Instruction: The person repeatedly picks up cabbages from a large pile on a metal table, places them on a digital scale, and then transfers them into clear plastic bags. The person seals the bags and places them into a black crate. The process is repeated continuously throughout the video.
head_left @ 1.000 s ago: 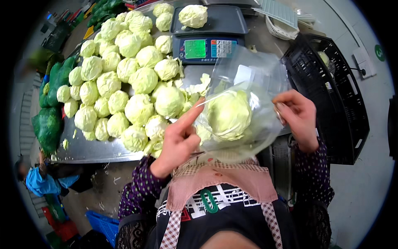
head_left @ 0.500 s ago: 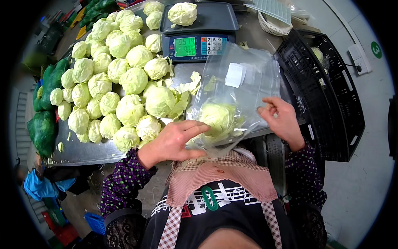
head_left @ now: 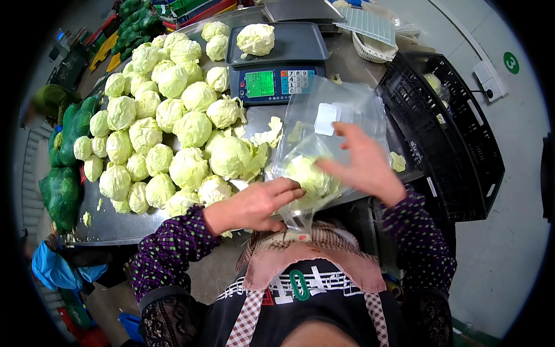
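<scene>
A pale green cabbage lies in a clear plastic bag at the table's front edge. My left hand is closed on the bag's left side, its fingertips against the cabbage. Over the right side of the bag, my right hand is open, its fingers apart and partly blurred. Beneath and beyond lies a stack of flat clear bags with a white label. Loose cabbage leaves lie left of the stack.
A large pile of cabbages covers the metal table on the left. At the back, a digital scale bears one cabbage. A black crate stands right, near a white basket. Green net sacks sit far left.
My right hand has swung left and inward over the bagged cabbage. My left hand has shifted slightly right, and the bag's near end is now gathered narrower. The whole view has shifted a little.
</scene>
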Motion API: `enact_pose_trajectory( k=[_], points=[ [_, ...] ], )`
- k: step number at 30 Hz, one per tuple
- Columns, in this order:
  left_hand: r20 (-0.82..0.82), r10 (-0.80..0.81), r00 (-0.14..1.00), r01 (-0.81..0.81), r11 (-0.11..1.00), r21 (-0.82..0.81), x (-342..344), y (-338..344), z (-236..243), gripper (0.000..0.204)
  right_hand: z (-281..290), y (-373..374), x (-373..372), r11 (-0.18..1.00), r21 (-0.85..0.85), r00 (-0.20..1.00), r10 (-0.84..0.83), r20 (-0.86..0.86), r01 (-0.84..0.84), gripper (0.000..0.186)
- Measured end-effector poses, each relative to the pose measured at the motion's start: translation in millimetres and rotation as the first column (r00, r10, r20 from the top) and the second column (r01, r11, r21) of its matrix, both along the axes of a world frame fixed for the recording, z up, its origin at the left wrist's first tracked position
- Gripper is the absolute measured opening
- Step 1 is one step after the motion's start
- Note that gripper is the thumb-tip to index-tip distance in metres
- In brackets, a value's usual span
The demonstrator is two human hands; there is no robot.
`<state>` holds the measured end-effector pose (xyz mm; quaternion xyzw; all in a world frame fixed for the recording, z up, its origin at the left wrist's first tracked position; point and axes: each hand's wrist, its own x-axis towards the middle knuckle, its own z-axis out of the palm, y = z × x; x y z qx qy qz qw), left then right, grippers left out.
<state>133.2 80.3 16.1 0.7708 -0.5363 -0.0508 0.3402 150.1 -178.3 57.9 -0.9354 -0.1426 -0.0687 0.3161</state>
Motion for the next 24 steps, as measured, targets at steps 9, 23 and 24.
enact_pose_trajectory(
  k=[9,23,24],
  points=[
    [0.311,0.302,0.901,-0.276,0.953,-0.124,12.0,16.5,6.0,0.028,-7.6,-49.1,16.1,0.956,-0.292,0.971,-0.033,-0.237,-0.039,0.022],
    [0.404,0.181,0.897,-0.141,0.982,-0.128,-40.9,-14.6,-6.4,0.011,-46.8,-119.9,1.8,0.953,-0.225,0.969,0.159,-0.189,-0.201,0.022],
    [0.446,0.099,0.890,-0.101,0.995,-0.020,-64.4,-23.7,-2.0,0.011,-47.9,-129.1,-21.6,0.911,-0.354,0.973,0.159,-0.166,-0.210,0.027]
  ],
)
